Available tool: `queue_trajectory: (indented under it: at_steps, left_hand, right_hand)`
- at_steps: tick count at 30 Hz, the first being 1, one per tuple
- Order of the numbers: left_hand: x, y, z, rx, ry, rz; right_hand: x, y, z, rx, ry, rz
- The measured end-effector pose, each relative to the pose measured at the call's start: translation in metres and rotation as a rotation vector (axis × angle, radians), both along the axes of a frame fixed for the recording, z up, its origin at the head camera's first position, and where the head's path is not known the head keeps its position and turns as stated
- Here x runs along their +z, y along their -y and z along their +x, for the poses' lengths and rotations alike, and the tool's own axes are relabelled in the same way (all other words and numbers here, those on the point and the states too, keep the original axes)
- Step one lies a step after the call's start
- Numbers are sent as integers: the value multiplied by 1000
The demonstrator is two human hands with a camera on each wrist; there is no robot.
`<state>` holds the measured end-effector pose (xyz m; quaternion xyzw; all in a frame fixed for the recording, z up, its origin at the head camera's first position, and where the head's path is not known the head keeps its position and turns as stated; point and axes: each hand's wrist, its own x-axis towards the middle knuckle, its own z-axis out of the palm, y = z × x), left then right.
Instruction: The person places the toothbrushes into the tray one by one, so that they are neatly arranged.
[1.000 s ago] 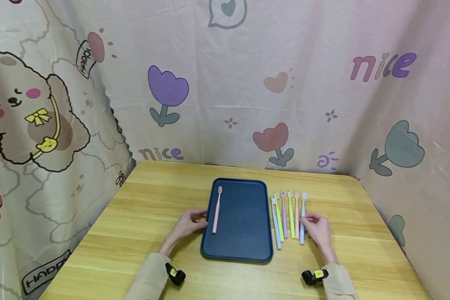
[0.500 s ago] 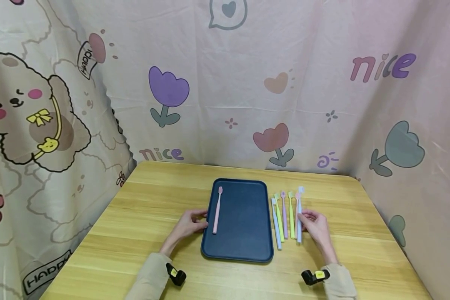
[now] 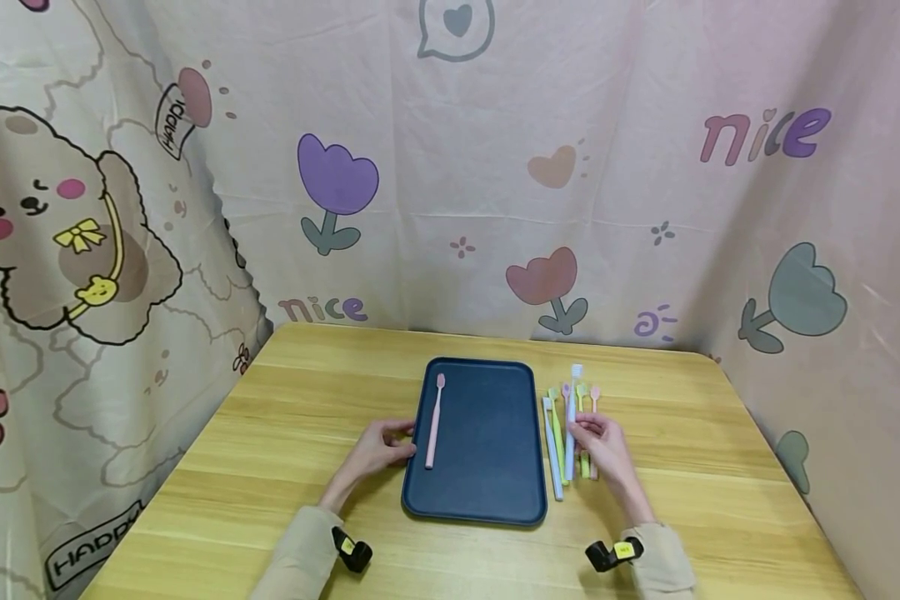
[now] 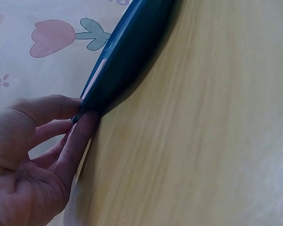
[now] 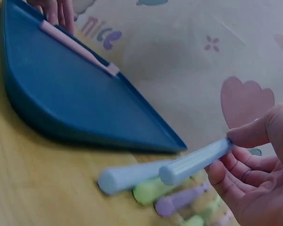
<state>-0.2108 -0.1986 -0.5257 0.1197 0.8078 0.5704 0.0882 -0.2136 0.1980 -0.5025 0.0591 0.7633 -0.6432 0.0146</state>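
My right hand (image 3: pixel 603 442) holds a pale blue plastic toothbrush (image 3: pixel 572 408). My thumb and fingers (image 5: pixel 254 134) pinch its ribbed handle, and it is lifted off the light wooden surface (image 3: pixel 292 433). Its white brush end points away from me, toward the pink cloth wall with tulips and hearts (image 3: pixel 540 167). The held brush hangs above the row of other toothbrushes, just to the right of the dark blue flat plastic tray (image 3: pixel 487 467).

Under it, more toothbrushes lie side by side on the surface. There is another light blue toothbrush (image 3: pixel 551 458) nearest the tray, then a green toothbrush (image 3: pixel 559 454), a purple toothbrush (image 5: pixel 179 200), a second green one (image 3: pixel 583 392) and a peach-pink toothbrush (image 3: pixel 594 392). My hand hides parts of them.

My left hand (image 3: pixel 375 450) rests on the surface at the left edge of the tray. My fingertips (image 4: pixel 82 125) touch its rim, with the fingers bent around the edge.

One pink plastic toothbrush (image 3: pixel 434 421) lies inside the tray, along its left side, brush end pointing away from me.
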Motion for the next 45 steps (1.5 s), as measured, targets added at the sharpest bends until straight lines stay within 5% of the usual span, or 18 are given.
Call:
queue_trajectory:
  at_steps: [16,24,33,45]
  left_hand:
    - [3,-3,1,10,2,-21]
    - [32,-9,15,11,-17,-43]
    - [0,-2,0,9,-14,-42]
    - [-2,-1,-1,15,1,-34]
  right_hand:
    - [9,37,-1,91,3,-49]
    - [12,55,-4,86,-61,-76]
    - [6,79,-12,137,-70,-114]
    - [-3,101,-21,223,-30,-230]
